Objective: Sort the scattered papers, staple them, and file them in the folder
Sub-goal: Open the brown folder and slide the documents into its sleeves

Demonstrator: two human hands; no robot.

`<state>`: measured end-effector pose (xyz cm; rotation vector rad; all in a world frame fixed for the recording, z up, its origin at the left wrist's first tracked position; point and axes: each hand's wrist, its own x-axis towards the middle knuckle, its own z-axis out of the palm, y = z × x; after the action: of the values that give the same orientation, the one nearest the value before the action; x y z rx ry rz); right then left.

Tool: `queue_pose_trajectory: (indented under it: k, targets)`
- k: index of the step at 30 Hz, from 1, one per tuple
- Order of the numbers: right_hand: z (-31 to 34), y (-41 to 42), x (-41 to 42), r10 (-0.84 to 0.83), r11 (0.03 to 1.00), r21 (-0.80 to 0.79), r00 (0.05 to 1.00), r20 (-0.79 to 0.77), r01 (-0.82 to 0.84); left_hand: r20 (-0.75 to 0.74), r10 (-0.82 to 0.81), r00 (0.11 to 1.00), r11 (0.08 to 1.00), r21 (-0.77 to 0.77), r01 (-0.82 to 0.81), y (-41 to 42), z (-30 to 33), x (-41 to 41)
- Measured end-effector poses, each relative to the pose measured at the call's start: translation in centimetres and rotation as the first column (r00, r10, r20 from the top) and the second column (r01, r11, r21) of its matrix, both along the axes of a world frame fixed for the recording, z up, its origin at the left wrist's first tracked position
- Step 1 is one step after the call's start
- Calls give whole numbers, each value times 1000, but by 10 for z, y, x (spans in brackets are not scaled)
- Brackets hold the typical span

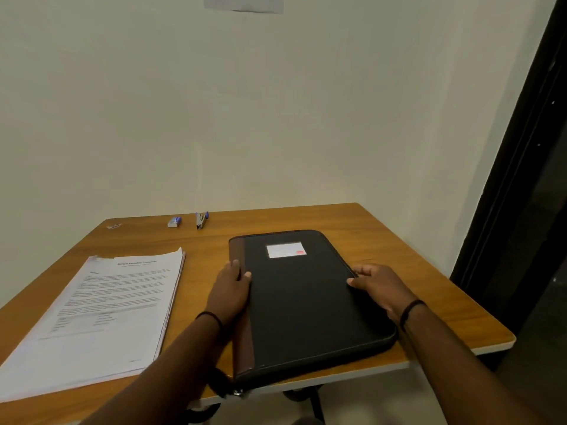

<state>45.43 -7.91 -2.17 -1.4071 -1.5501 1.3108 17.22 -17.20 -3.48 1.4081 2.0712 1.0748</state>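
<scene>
1. A closed black zip-around fabric folder [306,305] with a brown spine strip and a small white label is lying flat on the right half of a brown wooden table [399,250], its near corner jutting just past the table's front edge.
2. The left hand [228,294] is resting on the folder's brown spine edge, fingers laid fairly straight along it and thumb touching the black cover; whether anything is being pinched is hard to tell.
3. The right hand [379,286] is gripping the folder's right edge, fingers curling over the rim; the fingertips are hiding behind the edge.
4. A thick stack of white printed papers [101,317] is lying to the left, well apart from the folder; its near-left corner is running out of frame and its text is blurring beyond reading.
5. A small blue-and-silver stapler [201,219] and a small blue-and-white box [174,221] are sitting near the far edge by the pale wall [214,102].
</scene>
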Motion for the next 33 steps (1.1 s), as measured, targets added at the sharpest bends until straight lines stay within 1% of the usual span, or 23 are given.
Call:
queue_pose_trajectory:
  k: [1, 3, 5, 7, 9, 11, 14, 15, 16, 18, 21, 22, 23, 24, 25, 27, 29, 31, 33]
  targets:
    - [-2, 4, -1, -28, 999, 32, 999, 31, 27, -43, -30, 999, 1000, 2, 30, 2, -3, 2]
    - [-3, 10, -5, -50, 997, 66, 997, 65, 45, -104, -44, 994, 999, -30, 41, 8, -8, 4]
    - [-3, 13, -8, -57, 994, 96, 993, 105, 47, -128, -33, 991, 999, -40, 28, 13, -11, 7]
    - [-3, 14, -10, -99, 984, 167, 970, 223, 62, -139, -18, 990, 999, -34, 14, 20, -15, 12]
    - [-3, 16, -10, -163, 961, 272, 912, 377, 59, -110, 20, 994, 1000, 8, -19, 30, -18, 20]
    - [-4, 13, -11, -207, 944, 327, 847, 490, 42, -85, 116, 990, 990, 95, -108, 37, -18, 25]
    - [-8, 11, -3, -309, 925, 368, 747, 589, 93, -88, 280, 956, 945, 201, -258, 45, -15, 36]
    - [-10, 12, 1, -348, 917, 379, 708, 615, 121, -86, 310, 947, 930, 233, -283, 46, -15, 38]
    - [-12, 13, 5, -377, 911, 388, 672, 638, 142, -86, 310, 947, 924, 262, -279, 43, -15, 39]
    - [-12, 17, 11, -401, 907, 384, 633, 662, 173, -130, 232, 964, 944, 269, -191, 36, -17, 40]
    - [-6, 26, 14, -400, 912, 355, 627, 668, 204, -186, 34, 982, 978, 210, 6, 17, -20, 44]
    - [-4, 27, 14, -396, 916, 340, 626, 672, 213, -232, -34, 972, 986, 153, 71, 11, -22, 49]
    - [-2, 28, 14, -397, 916, 334, 620, 677, 222, -314, -90, 945, 992, 58, 113, 7, -24, 54]
    - [-1, 27, 14, -400, 915, 330, 613, 681, 230, -392, -128, 911, 992, -46, 119, 5, -26, 60]
    - [2, 27, 12, -406, 913, 338, 605, 685, 231, -445, -142, 884, 988, -114, 101, 6, -27, 64]
    - [11, 26, 8, -419, 905, 369, 575, 703, 210, -475, -147, 868, 982, -176, 70, 10, -24, 71]
    - [24, 25, 7, -426, 900, 394, 571, 702, 186, -471, -149, 869, 980, -186, 67, 14, -21, 74]
    - [42, 25, 11, -406, 905, 388, 632, 660, 176, -452, -153, 879, 980, -183, 77, 18, -22, 77]
    - [66, 23, 16, -350, 917, 378, 706, 616, 124, -432, -145, 890, 983, -165, 80, 19, -22, 79]
